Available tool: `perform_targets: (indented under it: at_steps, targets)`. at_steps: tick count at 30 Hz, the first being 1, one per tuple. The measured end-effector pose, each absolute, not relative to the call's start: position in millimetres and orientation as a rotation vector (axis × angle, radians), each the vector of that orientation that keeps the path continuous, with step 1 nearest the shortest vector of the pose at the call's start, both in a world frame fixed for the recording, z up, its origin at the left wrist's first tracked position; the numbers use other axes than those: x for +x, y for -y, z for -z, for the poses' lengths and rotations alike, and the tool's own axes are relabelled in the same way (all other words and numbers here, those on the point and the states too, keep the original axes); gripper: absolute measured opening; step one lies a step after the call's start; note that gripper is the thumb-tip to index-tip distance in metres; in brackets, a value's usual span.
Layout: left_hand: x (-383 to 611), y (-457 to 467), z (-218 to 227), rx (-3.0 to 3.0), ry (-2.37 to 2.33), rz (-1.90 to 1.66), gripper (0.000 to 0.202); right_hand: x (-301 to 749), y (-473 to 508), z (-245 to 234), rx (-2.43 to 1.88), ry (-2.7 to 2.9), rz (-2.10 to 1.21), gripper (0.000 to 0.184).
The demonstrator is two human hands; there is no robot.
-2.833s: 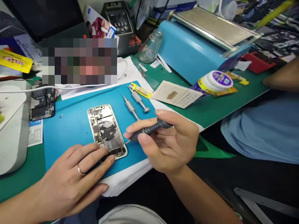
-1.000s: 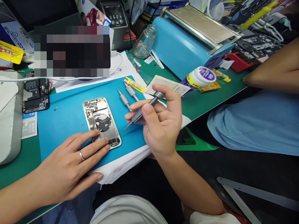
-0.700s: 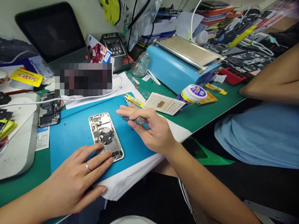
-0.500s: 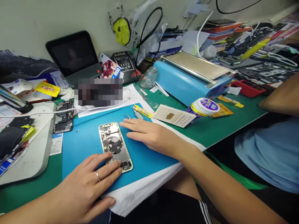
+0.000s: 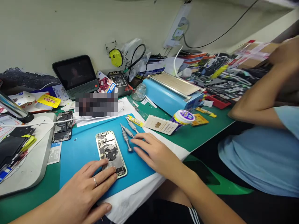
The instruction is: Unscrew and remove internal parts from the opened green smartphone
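An opened phone housing (image 5: 111, 154), with its inner parts bare, lies on the blue mat (image 5: 77, 168). My left hand (image 5: 90, 186) rests across its lower left part, fingers stretched out and a ring on one of them; its thumb sits off the phone. To the right, my right hand (image 5: 156, 152) hovers or rests with extended fingers beside several slim grey screwdrivers. One screwdriver (image 5: 126, 140) lies closest to the phone, pointing away. The fingertips reach the handle ends of the others; whether they touch them I cannot tell.
Left of the mat is another phone part (image 5: 63, 126) beside a white tray (image 5: 37, 174). A yellow tube (image 5: 135, 120), a card (image 5: 161, 124), a white-lidded tub (image 5: 184, 117) and a blue machine (image 5: 168, 96) stand beyond my right hand. A co-worker's arm (image 5: 261, 96) leans at the right.
My right hand has moved back from beside the phone's top toward the right, and the screwdrivers it covered now show. My left hand stays on the phone. The camera view has shifted.
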State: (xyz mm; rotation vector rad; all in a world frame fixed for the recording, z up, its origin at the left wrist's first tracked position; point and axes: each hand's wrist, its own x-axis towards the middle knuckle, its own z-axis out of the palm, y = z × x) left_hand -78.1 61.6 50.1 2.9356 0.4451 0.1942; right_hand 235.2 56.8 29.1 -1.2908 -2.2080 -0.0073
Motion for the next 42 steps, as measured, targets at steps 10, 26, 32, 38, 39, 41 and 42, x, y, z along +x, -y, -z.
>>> perform_targets:
  at_steps: [10,26,32,38,39,41,42]
  targets:
    - [-79,-65,-45,2.971,-0.423,-0.268,0.067,244,-47,-19,-1.216,2.224,-0.026,0.019]
    - [-76,-63,-51,2.835,-0.461,-0.224,0.063,253,41,-20,-1.182,2.013,-0.440,0.030]
    - [-71,-63,-59,2.853,-0.440,-0.164,0.058,251,35,-23,-1.086,1.990,-0.675,0.020]
    - [-71,-62,-59,2.864,-0.438,-0.161,0.057,243,17,-34,-1.023,2.018,-0.734,0.022]
    - [-71,-62,-59,2.860,-0.444,-0.169,0.057,241,14,-36,-1.028,2.012,-0.730,0.022]
    - [-71,-62,-59,2.845,-0.461,-0.190,0.055,240,10,-40,-1.039,1.996,-0.739,0.022]
    - [-72,-62,-59,2.834,-0.468,-0.197,0.054,240,9,-41,-1.047,1.984,-0.756,0.022]
